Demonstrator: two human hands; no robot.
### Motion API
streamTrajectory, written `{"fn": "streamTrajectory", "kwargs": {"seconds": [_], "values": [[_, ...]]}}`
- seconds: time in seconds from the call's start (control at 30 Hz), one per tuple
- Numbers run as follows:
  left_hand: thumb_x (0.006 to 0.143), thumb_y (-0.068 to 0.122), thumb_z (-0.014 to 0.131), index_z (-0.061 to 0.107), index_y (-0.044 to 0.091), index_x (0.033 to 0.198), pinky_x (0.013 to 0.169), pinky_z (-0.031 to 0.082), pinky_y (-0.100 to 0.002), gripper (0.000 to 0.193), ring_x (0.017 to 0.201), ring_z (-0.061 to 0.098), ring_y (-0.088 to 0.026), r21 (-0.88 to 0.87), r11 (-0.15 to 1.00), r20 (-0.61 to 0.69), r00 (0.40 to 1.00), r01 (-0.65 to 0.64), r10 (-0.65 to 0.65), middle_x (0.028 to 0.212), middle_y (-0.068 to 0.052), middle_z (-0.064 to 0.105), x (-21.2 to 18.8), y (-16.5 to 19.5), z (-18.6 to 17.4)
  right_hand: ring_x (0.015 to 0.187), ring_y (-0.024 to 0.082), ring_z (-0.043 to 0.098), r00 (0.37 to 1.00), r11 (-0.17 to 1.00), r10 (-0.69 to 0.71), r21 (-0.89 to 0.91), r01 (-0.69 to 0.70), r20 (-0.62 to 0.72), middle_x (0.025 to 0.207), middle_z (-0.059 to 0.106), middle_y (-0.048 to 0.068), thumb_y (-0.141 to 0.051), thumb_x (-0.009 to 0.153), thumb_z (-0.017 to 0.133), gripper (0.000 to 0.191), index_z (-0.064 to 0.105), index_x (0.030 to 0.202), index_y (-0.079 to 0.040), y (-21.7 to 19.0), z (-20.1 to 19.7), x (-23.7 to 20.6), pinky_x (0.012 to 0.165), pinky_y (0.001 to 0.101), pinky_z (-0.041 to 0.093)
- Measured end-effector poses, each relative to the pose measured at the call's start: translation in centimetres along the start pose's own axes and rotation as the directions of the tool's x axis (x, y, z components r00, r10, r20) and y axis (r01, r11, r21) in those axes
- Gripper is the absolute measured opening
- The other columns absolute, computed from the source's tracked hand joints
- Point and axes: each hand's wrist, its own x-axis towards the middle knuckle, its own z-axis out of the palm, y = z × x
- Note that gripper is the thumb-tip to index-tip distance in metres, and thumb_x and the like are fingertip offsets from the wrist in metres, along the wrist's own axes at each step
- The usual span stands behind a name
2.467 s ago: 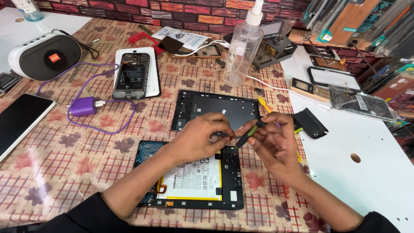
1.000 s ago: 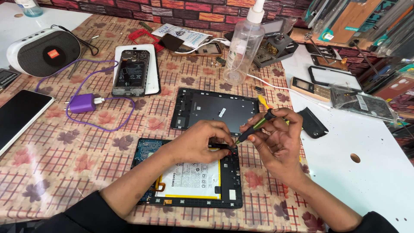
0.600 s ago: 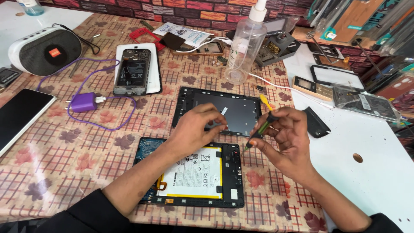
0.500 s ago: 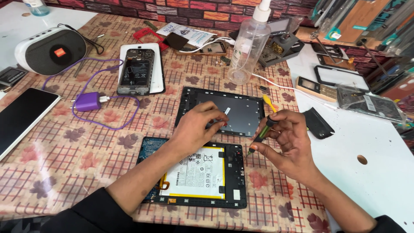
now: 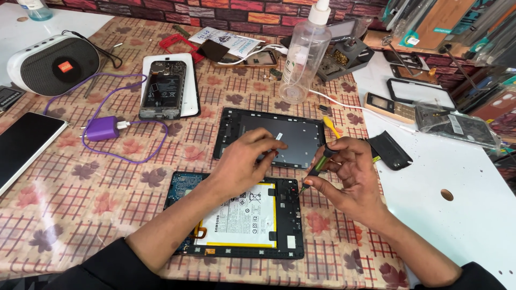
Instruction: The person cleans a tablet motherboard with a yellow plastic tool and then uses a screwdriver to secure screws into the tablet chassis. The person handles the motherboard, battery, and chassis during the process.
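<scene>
An opened tablet [image 5: 287, 215] with its white and yellow battery showing lies on the patterned tablecloth in front of me. Just beyond it lies a black tablet panel [image 5: 306, 137]. My left hand [image 5: 242, 164] reaches across the opened tablet, its curled fingertips touching the panel's near part beside a small white mark; I see nothing in them. My right hand [image 5: 352, 174] holds a small screwdriver [image 5: 318, 165] with a green and black handle. Its tip points down at the opened tablet's upper right corner.
A clear spray bottle [image 5: 303, 59] stands behind the panel. An opened phone [image 5: 165, 88], a purple charger [image 5: 102, 129] with its cable, a white speaker [image 5: 54, 64] and a dark tablet [image 5: 21, 145] lie left. A black cover [image 5: 392, 151] and parts rest on the white table [image 5: 462, 177] right.
My left hand left the screwdriver's tip and moved up onto the black panel. My right hand lowered the screwdriver's tip toward the opened tablet's corner.
</scene>
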Motion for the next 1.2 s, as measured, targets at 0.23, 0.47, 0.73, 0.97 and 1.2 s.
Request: {"fn": "streamTrajectory", "kwargs": {"seconds": [0.23,0.47,0.73,0.97,1.2], "values": [[0.086,0.005,0.068,0.073,0.007,0.105,0.083,0.058,-0.039,0.02,0.1,0.067,-0.025,0.019,0.989,0.044,0.988,-0.149,0.148,0.104,-0.006,0.065,-0.6,1.0,0.6,0.108,0.018,0.063,0.993,0.978,-0.119,-0.172,0.12,0.018,0.124,0.052,0.013,0.013,0.081,0.078,0.074,0.036,0.137,-0.012,-0.3,0.9,-0.1,0.093,0.0312,0.061],[0.088,0.008,0.069,0.073,0.007,0.105,0.081,0.058,-0.038,0.018,0.1,0.066,-0.024,0.025,0.978,0.089,0.975,-0.207,0.204,0.105,-0.006,0.064,-0.8,1.9,0.5,0.12,0.024,0.059,0.991,0.98,0.081,0.171,-0.098,0.104,0.124,0.054,0.017,0.021,0.087,0.062,0.066,0.034,0.136,-0.014,-1.3,0.3,0.4,0.106,0.0371,0.054],[0.089,0.011,0.07,0.075,0.01,0.101,0.083,0.058,-0.037,0.013,0.097,0.068,-0.022,-0.066,0.991,0.181,0.975,-0.116,0.126,0.102,-0.005,0.065,-0.6,2.1,0.4,0.121,0.023,0.061,0.989,0.965,0.14,0.217,-0.145,0.04,0.128,0.057,0.02,0.017,0.094,0.059,0.055,0.036,0.133,-0.014,-1.0,-0.1,0.5,0.091,0.0344,0.056],[0.086,0.013,0.073,0.076,0.011,0.1,0.087,0.056,-0.039,0.015,0.1,0.068,-0.025,-0.164,0.985,0.296,0.95,-0.053,0.1,0.103,-0.006,0.067,-0.5,2.0,0.5,0.12,0.027,0.065,0.98,0.973,0.197,0.115,-0.199,0.023,0.12,0.066,0.02,0.015,0.088,0.068,0.062,0.034,0.132,-0.011,-1.7,-0.3,1.0,0.099,0.0399,0.057],[0.086,0.018,0.076,0.077,0.012,0.099,0.091,0.053,-0.041,0.014,0.104,0.066,-0.026,-0.12,0.992,0.354,0.933,-0.028,0.069,0.101,-0.007,0.067,-0.5,1.9,0.4,0.132,0.027,0.059,0.994,0.987,0.03,0.154,-0.046,0.102,0.127,0.059,0.02,0.019,0.089,0.063,0.059,0.038,0.134,-0.009,-1.6,0.1,0.5,0.109,0.0387,0.053]]}}
